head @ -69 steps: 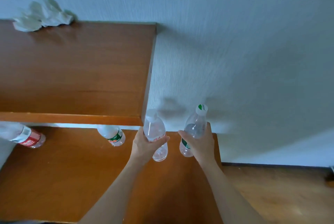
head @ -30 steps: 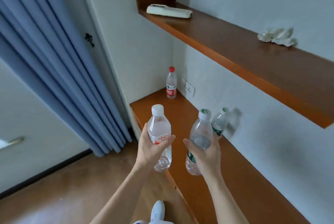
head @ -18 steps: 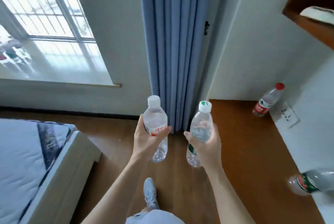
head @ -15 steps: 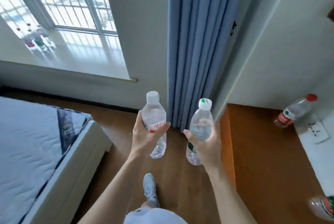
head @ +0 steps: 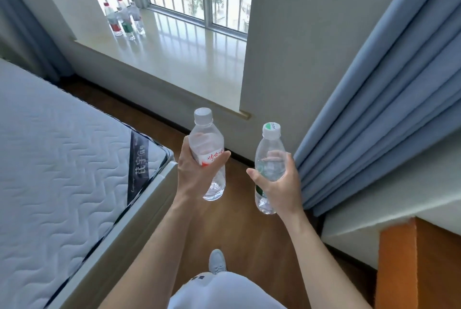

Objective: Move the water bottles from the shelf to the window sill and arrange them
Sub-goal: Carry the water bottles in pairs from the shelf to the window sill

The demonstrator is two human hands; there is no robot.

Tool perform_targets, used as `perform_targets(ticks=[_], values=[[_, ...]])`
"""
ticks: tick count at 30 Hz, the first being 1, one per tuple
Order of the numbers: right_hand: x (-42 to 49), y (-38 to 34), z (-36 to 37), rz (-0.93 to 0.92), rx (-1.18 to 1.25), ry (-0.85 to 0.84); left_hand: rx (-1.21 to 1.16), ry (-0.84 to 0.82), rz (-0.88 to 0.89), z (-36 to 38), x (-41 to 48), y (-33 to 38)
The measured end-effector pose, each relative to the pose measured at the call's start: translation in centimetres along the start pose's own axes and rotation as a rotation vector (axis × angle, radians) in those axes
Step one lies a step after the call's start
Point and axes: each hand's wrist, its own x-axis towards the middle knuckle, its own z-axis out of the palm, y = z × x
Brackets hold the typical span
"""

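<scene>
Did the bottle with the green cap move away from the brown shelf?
Yes. The green-capped bottle, in the right hand, has left the shelf, now low at the right edge, and come toward the window sill ahead.

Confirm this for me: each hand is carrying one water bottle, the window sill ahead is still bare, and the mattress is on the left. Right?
Not quite. In the head view the window sill is not bare: a cluster of bottles already stands upright at its far left end. The rest holds: the left hand grips the red-labelled bottle, the right hand the green-labelled bottle, and the mattress is on the left.
</scene>
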Motion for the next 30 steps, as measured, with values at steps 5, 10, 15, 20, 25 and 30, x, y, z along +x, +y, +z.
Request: perform_targets(ticks=[5,10,15,20,25,30], values=[[6.8,-2.1,4.7,-0.024,-0.022,-0.005,0.009,0.039,0.026,-1.2,8.3,-0.1],[11.7,-2.7,8.5,-0.032,-0.064,-0.045,0.036,0.090,0.020,-2.4,13.9,-0.6],[17.0,-3.3,11.9,-0.056,-0.075,-0.107,0.071,0.133,0.001,-2.8,18.9,-1.8],[23.9,-3.7,15.8,-0.055,-0.023,-0.189,0.107,0.199,-0.005,-2.5,24.8,-2.8],[33.1,-4.5,19.8,-0.090,0.004,-0.301,0.135,0.285,-0.031,-1.5,32.5,-2.7],[43.5,-6.5,23.4,-0.146,-0.007,-0.426,0.202,0.383,-0.061,0.1,41.1,-2.4]])
